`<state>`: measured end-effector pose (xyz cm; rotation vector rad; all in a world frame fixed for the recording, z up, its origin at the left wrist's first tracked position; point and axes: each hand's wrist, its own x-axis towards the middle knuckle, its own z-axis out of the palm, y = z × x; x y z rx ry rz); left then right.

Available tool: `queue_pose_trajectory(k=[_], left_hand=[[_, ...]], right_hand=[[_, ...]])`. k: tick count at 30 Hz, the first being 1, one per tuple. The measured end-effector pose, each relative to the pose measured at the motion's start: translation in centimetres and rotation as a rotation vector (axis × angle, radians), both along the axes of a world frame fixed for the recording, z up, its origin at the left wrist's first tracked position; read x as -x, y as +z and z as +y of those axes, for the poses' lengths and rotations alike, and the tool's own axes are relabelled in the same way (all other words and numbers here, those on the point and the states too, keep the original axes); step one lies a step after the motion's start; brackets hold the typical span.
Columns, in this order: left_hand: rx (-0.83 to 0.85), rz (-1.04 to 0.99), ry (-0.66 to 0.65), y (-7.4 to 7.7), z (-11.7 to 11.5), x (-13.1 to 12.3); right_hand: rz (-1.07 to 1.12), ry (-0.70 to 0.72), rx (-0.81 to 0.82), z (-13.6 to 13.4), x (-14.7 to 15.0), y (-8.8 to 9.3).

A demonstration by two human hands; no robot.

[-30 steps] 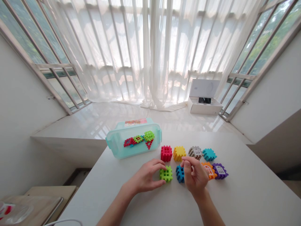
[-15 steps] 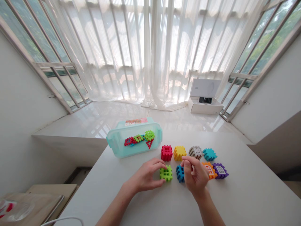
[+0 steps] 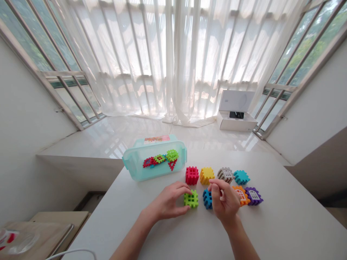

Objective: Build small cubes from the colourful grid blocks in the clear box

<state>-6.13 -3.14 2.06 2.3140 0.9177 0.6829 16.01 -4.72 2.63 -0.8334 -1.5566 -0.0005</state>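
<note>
Thumb and fingers of my left hand (image 3: 170, 203) curve about the near and far sides of a lime green stack of notched building tiles (image 3: 191, 199), touching it on the table. My right hand (image 3: 225, 200) is closed with curled fingers, in front of the blue tile stack (image 3: 207, 199) and partly covering it. Whatever its fingers may hold is hidden. Behind stand a red stack (image 3: 192, 175), a yellow stack (image 3: 207, 175), a grey stack with a white window (image 3: 225, 174) and a turquoise stack (image 3: 241, 177). Right of my right hand are an orange stack (image 3: 243, 195), partly hidden, and a purple stack (image 3: 254, 196).
A pale teal plastic tub (image 3: 135, 173) at the back left holds several red, green and blue tiles. On the sill, an open white box (image 3: 237, 124) carries a phone (image 3: 236, 115). Curtains (image 3: 173, 65) hang behind. A wooden stool (image 3: 40, 234) stands lower left.
Almost nothing differs. The view has shifted very slightly, while both hands and the tile stacks keep their places.
</note>
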Motion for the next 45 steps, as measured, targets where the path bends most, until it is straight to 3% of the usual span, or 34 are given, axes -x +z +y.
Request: queue_pose_trajectory(k=[45], left_hand=[[-0.026, 0.045, 0.015, -0.08, -0.04, -0.01]], right_hand=[[-0.049, -0.076, 0.002, 0.01, -0.09, 0.10]])
